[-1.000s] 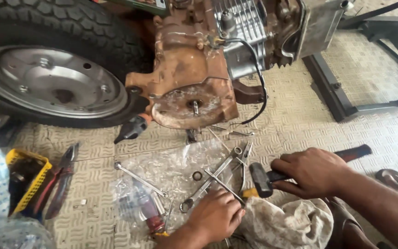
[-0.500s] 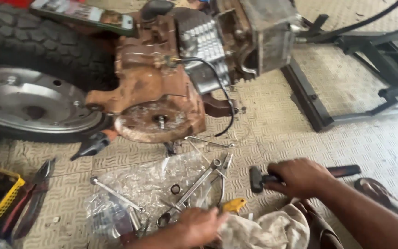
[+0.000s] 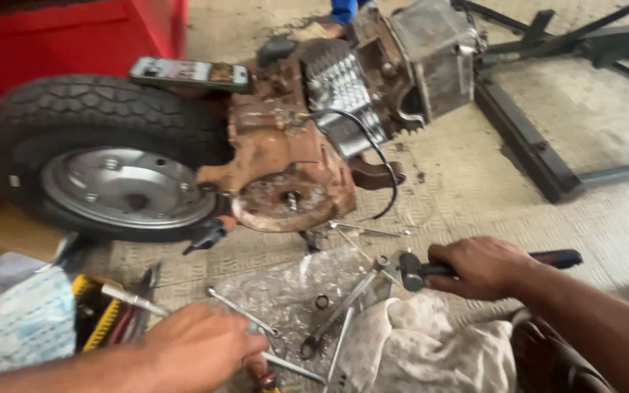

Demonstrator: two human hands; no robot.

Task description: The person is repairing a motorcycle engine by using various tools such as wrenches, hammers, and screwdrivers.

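Note:
My right hand (image 3: 483, 266) grips the handle of a hammer (image 3: 411, 271) with a dark metal head, held low over the floor just right of the loose tools. My left hand (image 3: 196, 345) reaches down at the bottom edge, its fingers closed around the red handle of a tool (image 3: 265, 378) that is mostly hidden. Between my hands lie several wrenches (image 3: 345, 304) on a clear plastic sheet (image 3: 287, 292). Beyond them sits a rusty brown engine casing (image 3: 285, 171) with a round cover plate, joined to a black tyre on a silver wheel (image 3: 121, 185).
A phone (image 3: 188, 73) lies on top of the tyre. A dirty white rag (image 3: 420, 346) is bunched beside my right forearm. A yellow tool tray (image 3: 103, 320) with pliers sits at left, a blue-white bag (image 3: 12, 324) beside it. A black metal frame (image 3: 547, 156) stands at right.
The view has tilted up and shifted, so the engine and tyre sit lower and more to the right. My left hand moved left toward the frame's bottom. My right hand keeps its hold on the hammer.

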